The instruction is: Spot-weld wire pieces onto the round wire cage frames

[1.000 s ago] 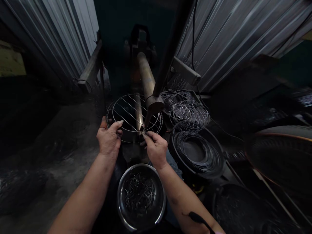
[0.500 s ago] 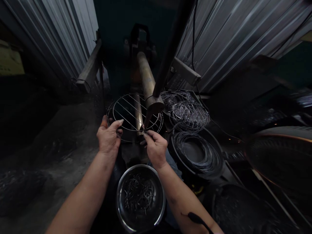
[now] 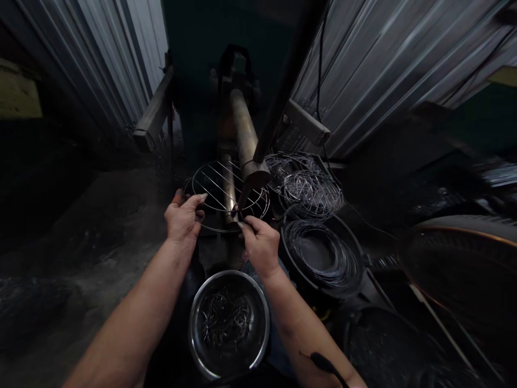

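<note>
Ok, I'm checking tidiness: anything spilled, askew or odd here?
No spill shows in this dim light: short wire pieces sit inside the steel bowl, the wire coil in its dark pan. The held rack shows no obvious damage. Only the wire racks piled behind that pan look askew, overlapping unevenly.

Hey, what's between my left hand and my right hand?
In the head view, part of the wire rack and the end of the lower bar show between them.

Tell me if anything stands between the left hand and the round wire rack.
Nothing visible does: the left hand holds the wire rack directly at its left side. The lower metal bar is farther right, clear of that hand.
</note>
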`<state>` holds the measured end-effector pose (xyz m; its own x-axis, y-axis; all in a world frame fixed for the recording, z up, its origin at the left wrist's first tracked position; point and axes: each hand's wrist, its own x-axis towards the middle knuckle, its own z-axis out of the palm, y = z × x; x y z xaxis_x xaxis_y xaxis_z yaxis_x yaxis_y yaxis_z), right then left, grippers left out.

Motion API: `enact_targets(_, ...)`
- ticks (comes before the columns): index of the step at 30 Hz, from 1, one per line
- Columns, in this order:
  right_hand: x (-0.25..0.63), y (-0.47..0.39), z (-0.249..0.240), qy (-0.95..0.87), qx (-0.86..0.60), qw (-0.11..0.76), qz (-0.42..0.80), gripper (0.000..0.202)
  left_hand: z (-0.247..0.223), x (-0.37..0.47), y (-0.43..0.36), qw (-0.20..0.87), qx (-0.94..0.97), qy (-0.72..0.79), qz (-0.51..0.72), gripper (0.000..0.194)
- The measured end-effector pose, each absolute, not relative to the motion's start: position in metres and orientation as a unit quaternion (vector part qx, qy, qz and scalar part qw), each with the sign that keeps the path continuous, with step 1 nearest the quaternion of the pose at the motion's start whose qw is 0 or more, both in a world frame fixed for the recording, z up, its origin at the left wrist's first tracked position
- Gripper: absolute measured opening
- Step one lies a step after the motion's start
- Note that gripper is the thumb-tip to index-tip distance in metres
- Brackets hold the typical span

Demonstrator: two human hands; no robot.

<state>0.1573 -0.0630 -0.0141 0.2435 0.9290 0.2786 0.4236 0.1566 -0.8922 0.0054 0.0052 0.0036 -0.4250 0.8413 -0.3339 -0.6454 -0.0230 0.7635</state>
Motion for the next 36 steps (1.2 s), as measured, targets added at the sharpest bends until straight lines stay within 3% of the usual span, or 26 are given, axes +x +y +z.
enact_targets(4, 0.16, -0.066, -0.02, -0.589, -0.602, 0.506, 0.185, 0.017, 0.006, 0.007, 0.005, 0.526, 0.1, 0.456, 0.711, 0.064)
enact_targets(11, 0.154, -0.059, -0.028, -0.515, -0.57, 0.557, 0.315, 0.018, 0.008, 0.008, 0.006, 0.528, 0.083, 0.462, 0.708, 0.073)
enact_targets(16, 0.154, -0.06, -0.034, -0.516, -0.543, 0.576, 0.327, 0.019, 0.001, 0.005, 0.008, 0.534, 0.092, 0.455, 0.707, 0.076)
enact_targets(32, 0.152, -0.057, -0.031, -0.5, -0.546, 0.584, 0.333, 0.019, 0.001, 0.001, 0.007, 0.507, 0.147, 0.49, 0.694, 0.067)
enact_targets(36, 0.156, -0.058, -0.028, -0.521, -0.555, 0.566, 0.318, 0.019, 0.001, -0.017, 0.024, 0.513, 0.184, 0.496, 0.676, 0.042)
